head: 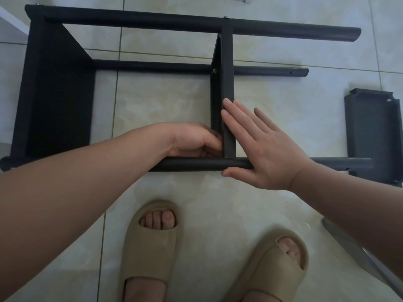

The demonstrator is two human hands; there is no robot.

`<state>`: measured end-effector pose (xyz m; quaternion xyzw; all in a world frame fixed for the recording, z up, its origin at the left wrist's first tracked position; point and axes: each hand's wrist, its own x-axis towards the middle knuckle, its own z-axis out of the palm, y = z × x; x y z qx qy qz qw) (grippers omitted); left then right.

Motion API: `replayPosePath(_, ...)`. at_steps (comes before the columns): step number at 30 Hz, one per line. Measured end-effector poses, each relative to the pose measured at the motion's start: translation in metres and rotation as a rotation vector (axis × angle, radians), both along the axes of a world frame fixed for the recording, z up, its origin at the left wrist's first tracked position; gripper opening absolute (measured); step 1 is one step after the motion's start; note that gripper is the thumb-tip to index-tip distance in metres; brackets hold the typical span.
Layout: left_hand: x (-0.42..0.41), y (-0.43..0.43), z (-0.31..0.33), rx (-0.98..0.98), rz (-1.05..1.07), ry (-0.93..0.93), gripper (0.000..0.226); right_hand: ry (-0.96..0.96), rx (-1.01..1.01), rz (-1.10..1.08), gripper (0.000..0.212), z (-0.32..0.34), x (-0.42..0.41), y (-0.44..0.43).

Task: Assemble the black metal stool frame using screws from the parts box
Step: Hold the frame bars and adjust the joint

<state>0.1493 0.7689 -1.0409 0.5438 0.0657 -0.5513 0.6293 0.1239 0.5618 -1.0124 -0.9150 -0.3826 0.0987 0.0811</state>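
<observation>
Black metal stool frame point(58, 90), head view: it lies on its side on the tiled floor point(165, 101), directly ahead of me, long axis running left to right, closed end to the left and open leg ends to the right. The cross brace point(227, 79) runs away from me, meeting the near leg tube point(192, 165) at a right angle. That joint sits between the two hands. My left hand point(196, 140) is the nearer one, fingers curled in against the brace's foot from the left; the fingertips are hidden, so I cannot tell whether they grip the brace, a screw, or nothing. My right hand point(261, 144) lies flat with straight fingers along the brace's right side, palm over the tube, thumb below it. A fitted screw head point(214, 71) shows farther up the brace. A loose black panel point(373, 136) lies to the right. The parts box is not in view. Judgement: the next move is fastening this near joint, approached from the left.
</observation>
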Motion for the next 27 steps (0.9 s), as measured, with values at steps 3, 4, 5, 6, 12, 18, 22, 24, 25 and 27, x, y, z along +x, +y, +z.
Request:
replayPosePath(3, -0.0008, -0.0001, -0.0013, 0.025, 0.012, -0.036, 0.017, -0.045, -0.011, 0.009, 0.102, -0.0001, 0.0000, 0.0002)
replayPosePath(4, -0.0007, -0.0003, -0.0013, 0.032, 0.009, -0.044, 0.017, -0.063, -0.017, 0.013, 0.101, -0.0001, 0.0002, 0.0001)
replayPosePath(5, -0.0010, -0.0004, -0.0007, 0.038, 0.005, -0.053, 0.016, -0.079, -0.025, 0.017, 0.102, 0.0000, 0.0003, 0.0000)
replayPosePath(6, -0.0011, -0.0007, -0.0002, 0.045, 0.004, -0.059, 0.015, -0.095, -0.032, 0.022, 0.102, 0.0001, 0.0008, -0.0003)
replayPosePath(12, -0.0009, -0.0019, 0.0024, 0.056, -0.021, -0.070, 0.015, -0.162, -0.065, 0.041, 0.102, 0.0003, 0.0020, -0.0011)
replayPosePath(18, -0.0058, -0.0024, 0.0019, 0.017, -0.024, -0.046, 0.021, -0.131, -0.057, 0.035, 0.103, -0.0009, 0.0000, -0.0030)
replayPosePath(22, -0.0051, -0.0031, 0.0002, 0.024, -0.014, -0.042, 0.021, -0.103, -0.056, 0.033, 0.103, -0.0025, 0.0005, -0.0034)
replayPosePath(24, -0.0055, -0.0045, -0.0002, 0.031, -0.011, -0.057, 0.021, -0.098, -0.059, 0.034, 0.103, -0.0027, 0.0001, -0.0033)
replayPosePath(25, -0.0055, -0.0049, 0.0002, 0.039, -0.008, -0.060, 0.020, -0.098, -0.057, 0.034, 0.103, -0.0029, -0.0001, -0.0033)
replayPosePath(27, -0.0056, -0.0054, 0.0018, 0.065, -0.007, -0.061, 0.016, -0.103, -0.052, 0.034, 0.103, -0.0033, -0.0006, -0.0034)
